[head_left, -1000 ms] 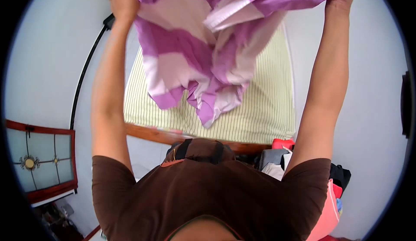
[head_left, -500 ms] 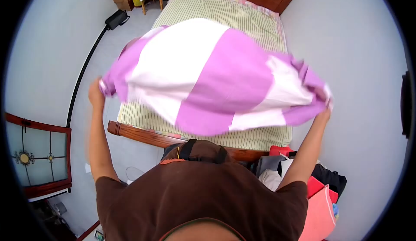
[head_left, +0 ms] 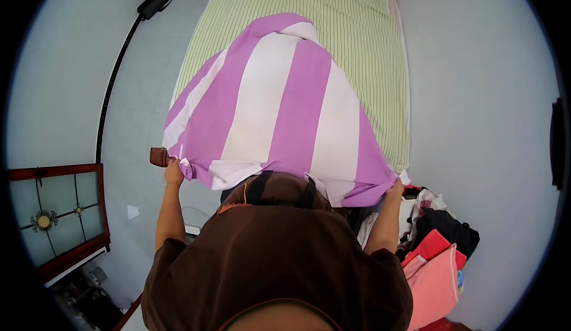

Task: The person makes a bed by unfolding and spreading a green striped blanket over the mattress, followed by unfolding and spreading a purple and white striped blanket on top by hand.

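Observation:
A purple-and-white striped sheet (head_left: 281,102) spreads over the near part of a bed, its far end bunched and folded over itself. My left hand (head_left: 173,172) is closed on its near left corner, just by the bed's wooden foot post. At the near right corner, my right hand (head_left: 395,189) grips the same cloth, with a small white tip sticking out past the fingers. Between my hands the near edge sags in folds close to my body. Under the cloth lies a green-striped bed cover (head_left: 369,51), bare at the far end and along the right.
A pile of clothes and cloths (head_left: 443,242), with a pink towel (head_left: 437,286), is at my right by the wall. To the left is a red-framed glass panel (head_left: 59,212). A black bag (head_left: 154,4) rests on the floor at far left.
The striped sheet was billowing in the air above the bed; now it has come down onto it. Both hands have moved lower and nearer my body, still holding the corners.

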Motion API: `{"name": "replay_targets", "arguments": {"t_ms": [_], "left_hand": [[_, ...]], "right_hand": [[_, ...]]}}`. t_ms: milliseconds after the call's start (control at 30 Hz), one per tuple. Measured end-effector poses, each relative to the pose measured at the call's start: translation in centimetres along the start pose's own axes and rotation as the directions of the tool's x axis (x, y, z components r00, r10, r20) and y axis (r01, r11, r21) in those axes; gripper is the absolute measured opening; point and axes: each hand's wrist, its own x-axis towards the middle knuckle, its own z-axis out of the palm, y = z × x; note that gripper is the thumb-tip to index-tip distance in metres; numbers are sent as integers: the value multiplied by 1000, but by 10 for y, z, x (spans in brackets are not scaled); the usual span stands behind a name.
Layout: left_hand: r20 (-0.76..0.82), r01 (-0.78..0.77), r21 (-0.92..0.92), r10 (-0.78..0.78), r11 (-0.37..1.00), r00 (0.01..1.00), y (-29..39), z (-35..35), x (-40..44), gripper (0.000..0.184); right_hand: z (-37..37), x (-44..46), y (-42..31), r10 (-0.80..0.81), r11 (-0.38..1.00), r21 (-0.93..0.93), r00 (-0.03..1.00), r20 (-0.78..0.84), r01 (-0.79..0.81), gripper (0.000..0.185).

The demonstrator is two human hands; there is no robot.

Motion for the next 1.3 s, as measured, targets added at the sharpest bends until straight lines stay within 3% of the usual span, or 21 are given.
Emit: {"name": "replay_targets", "arguments": {"t_ms": [100,233,333,433,500,633,733,767,867,933,967,1000,1033,1100,1133,1200,1233,1300], "left_hand": [[105,66,51,-71,996,992,-5,13,0,26],[142,177,-40,-170,983,975,-9,19,-16,29],[130,273,-278,-246,921,961,-53,68,-12,30],[359,547,-698,-436,462,826,-45,67,-22,32],[408,579,-770,-492,267,769,-40,63,-24,33],[441,471,-878,-521,-83,731,-38,72,-16,35],[428,347,-904,-547,-251,719,-35,76,-1,39],[393,300,-918,-491,-261,777,-35,74,4,40],[265,14,-836,-381,-549,886,-4,37,26,39],[142,-71,-843,-348,-533,927,12,8,71,37],[27,-100,-892,-271,-441,962,24,-12,96,34],[40,-38,-845,-133,-534,990,47,-35,119,32],[20,-24,-784,-64,-620,998,93,-74,124,32],[4,47,-792,71,-609,997,163,-96,163,34],[18,136,-776,193,-616,981,223,-118,145,34],[29,250,-894,508,-373,861,330,-122,104,33],[45,240,-950,677,-198,735,375,-113,71,32],[99,-1,-995,950,103,296,435,-82,-6,30]], "right_hand": [[8,-13,18,202,977,7,937,285,-212,34],[10,-33,39,246,967,-115,946,211,-226,36],[-15,-8,60,331,943,-117,920,210,-312,34],[-5,-39,55,355,923,-183,932,71,-338,34],[-4,-44,57,331,928,-205,941,67,-312,33],[-9,-28,65,291,929,-245,957,16,-278,31],[-6,-31,65,237,921,-334,969,67,-202,30],[-5,-34,65,224,922,-342,970,97,-179,31],[-7,-26,72,189,926,-356,969,157,-123,35],[3,-28,82,172,928,-358,972,159,-106,37],[10,-25,91,160,904,-419,974,162,-79,36],[35,-59,85,158,872,-487,969,189,-47,35],[57,-83,90,142,865,-499,934,328,44,34],[107,-132,105,208,816,-571,876,434,89,33],[125,-145,120,282,741,-649,799,531,171,34],[178,-220,118,409,565,-741,657,633,363,38],[207,-281,101,458,467,-756,606,651,459,42],[217,-266,146,326,349,-418,310,893,839,47]]}}
